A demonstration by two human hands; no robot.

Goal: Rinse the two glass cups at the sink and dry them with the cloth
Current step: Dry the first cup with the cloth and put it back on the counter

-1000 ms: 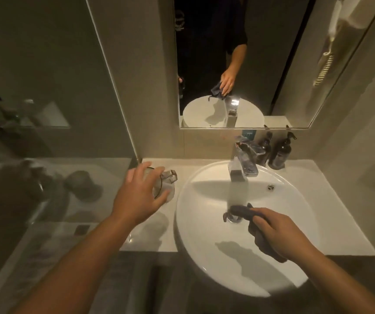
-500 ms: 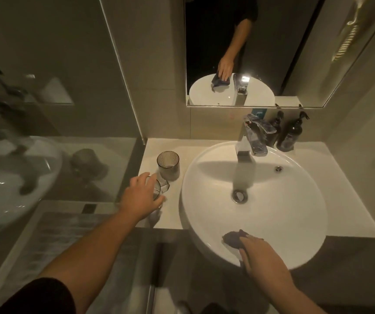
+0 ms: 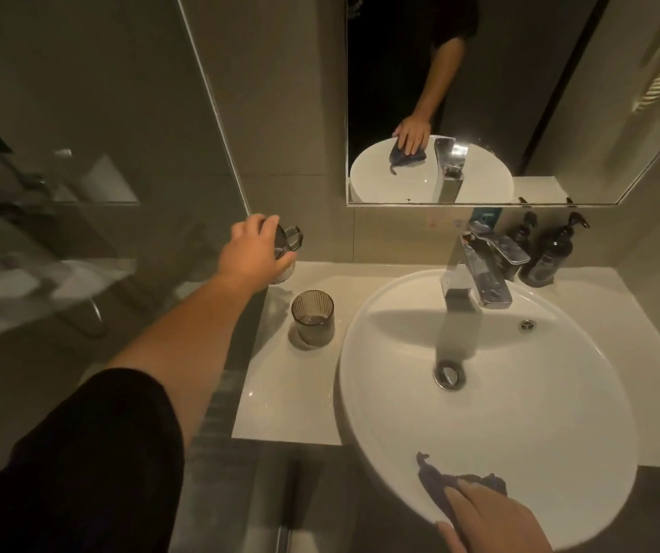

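Head view, looking down over a bathroom counter. Starting at the left hand (image 3: 254,253): it is reaching far forward and to the left, arm nearly straight, palm down, with the fingers curling over the top of a glass cup (image 3: 286,253) at the back left corner of the counter (image 3: 280,393), close to the wall. The hand is covering most of this cup, so whether it is resting on the counter or hanging just above it cannot be told; it is appearing tilted, its rim peeking out to the right of the fingers.

Nearer the person, just below that hand, a second glass cup (image 3: 313,318) is standing upright and untouched, ribbed sides vertical, between the held cup and the left rim of the white sink (image 3: 360,353).

The right hand (image 3: 491,520) is lying low at the near rim of the sink, fingers flattening a dark cloth (image 3: 430,478) against the basin's edge rather than gripping it tightly.

The tap (image 3: 478,273) is sitting at the back of the basin, to the right of both cups. Judging from this, any move to the water would carry a cup rightward, and the left hand is the nearer one for both cups.
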